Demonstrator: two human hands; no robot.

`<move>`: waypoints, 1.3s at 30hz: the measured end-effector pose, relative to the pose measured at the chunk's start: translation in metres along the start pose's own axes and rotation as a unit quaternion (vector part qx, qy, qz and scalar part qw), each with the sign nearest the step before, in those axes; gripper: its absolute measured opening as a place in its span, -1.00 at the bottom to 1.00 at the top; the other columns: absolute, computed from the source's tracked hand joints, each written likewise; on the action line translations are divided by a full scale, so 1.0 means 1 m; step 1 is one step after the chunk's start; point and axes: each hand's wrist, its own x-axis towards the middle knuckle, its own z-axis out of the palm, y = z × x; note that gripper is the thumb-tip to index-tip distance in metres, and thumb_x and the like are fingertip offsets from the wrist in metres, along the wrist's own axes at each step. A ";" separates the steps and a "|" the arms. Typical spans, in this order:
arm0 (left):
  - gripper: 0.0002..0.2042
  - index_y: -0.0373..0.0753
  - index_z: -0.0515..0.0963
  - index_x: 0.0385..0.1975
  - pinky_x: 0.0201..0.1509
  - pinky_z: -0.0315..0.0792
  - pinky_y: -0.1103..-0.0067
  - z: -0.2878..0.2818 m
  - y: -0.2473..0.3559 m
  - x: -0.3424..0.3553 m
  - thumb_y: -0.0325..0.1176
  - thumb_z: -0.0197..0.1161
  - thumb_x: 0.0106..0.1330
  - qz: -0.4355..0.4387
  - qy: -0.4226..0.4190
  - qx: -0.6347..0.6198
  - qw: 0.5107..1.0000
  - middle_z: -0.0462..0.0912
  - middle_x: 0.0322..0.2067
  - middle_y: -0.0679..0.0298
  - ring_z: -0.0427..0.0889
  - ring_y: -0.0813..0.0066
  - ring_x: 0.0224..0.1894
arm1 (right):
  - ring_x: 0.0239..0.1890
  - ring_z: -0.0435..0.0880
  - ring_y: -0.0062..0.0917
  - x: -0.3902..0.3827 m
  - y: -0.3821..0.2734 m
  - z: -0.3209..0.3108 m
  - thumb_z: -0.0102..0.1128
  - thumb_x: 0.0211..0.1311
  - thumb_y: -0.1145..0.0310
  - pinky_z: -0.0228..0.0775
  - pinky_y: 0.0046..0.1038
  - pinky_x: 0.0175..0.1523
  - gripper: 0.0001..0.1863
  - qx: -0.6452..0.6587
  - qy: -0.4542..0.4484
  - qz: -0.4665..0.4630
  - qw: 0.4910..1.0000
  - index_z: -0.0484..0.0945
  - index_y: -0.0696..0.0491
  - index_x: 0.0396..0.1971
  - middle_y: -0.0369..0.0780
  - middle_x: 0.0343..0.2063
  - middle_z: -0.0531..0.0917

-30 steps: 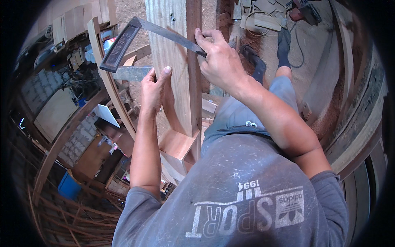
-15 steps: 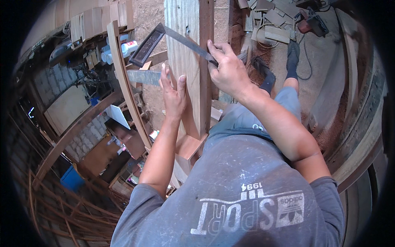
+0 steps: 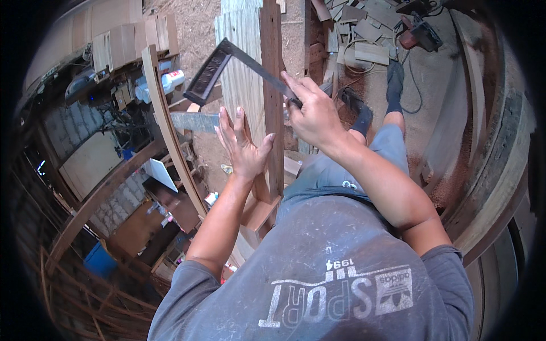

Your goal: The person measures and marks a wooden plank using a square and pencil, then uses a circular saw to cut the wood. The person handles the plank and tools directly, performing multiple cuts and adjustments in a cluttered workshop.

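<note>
My right hand is closed on the end of the blade of an L-shaped try square. Its dark, thick stock points to the left, past the edge of a long pale wooden beam, and the blade slants across the beam above the surface. Whether the square touches the wood I cannot tell. Lower down, my left hand lies against the beam with fingers spread, holding nothing. Under the near end of the beam shows a brown wooden block.
A narrow wooden strip runs beside the beam on the left, with a flat grey board crossing between. White bottles stand behind it. At the far right, a red and black power tool and wood offcuts lie on the floor.
My left hand has shifted right over the beam and its fingers have spread. The try square has moved slightly right relative to the beam, still in my right hand. The whole view has shifted a little.
</note>
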 end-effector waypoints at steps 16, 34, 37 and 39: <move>-0.12 -0.35 0.49 0.41 0.49 0.33 0.27 -0.045 0.026 0.063 0.41 -0.33 0.66 -0.098 0.067 -0.442 0.889 0.68 0.24 0.06 0.58 0.25 0.34 | -0.31 0.76 -0.23 -0.004 0.051 -0.100 0.37 0.43 -0.13 0.64 -0.17 -0.22 -0.24 -0.191 0.037 -0.119 0.974 0.49 -0.10 0.51 -0.15 -0.35 0.64; -0.80 -0.37 0.64 -0.26 -0.25 0.38 0.44 -0.015 0.076 0.078 -0.36 0.44 0.52 -0.104 0.134 -0.129 0.977 0.48 -0.40 0.23 0.46 0.39 -0.37 | -0.25 0.83 -0.42 0.055 0.089 -0.106 0.26 0.61 0.08 0.65 -0.32 -0.12 -0.63 0.146 0.123 -0.036 0.981 0.80 0.10 -0.08 -0.16 -0.31 0.83; -0.77 -0.36 0.64 -0.23 -0.27 0.38 0.39 -0.001 0.088 0.084 -0.31 0.47 0.50 -0.097 0.184 -0.097 0.973 0.49 -0.40 0.19 0.46 0.33 -0.39 | -0.33 0.80 -0.56 0.060 0.078 -0.113 -0.13 0.65 -0.35 0.62 -0.48 -0.21 -0.18 0.206 0.109 0.079 0.969 0.78 0.18 -0.16 -0.20 -0.38 0.82; -0.74 -0.37 0.64 -0.23 -0.26 0.40 0.38 0.004 0.090 0.084 -0.28 0.49 0.48 -0.109 0.195 -0.078 0.972 0.52 -0.39 0.18 0.49 0.31 -0.38 | -0.45 0.75 -0.63 0.065 0.063 -0.115 -0.38 0.55 -0.57 0.56 -0.59 -0.36 0.05 0.253 0.100 0.141 0.952 0.77 0.18 -0.21 -0.22 -0.47 0.79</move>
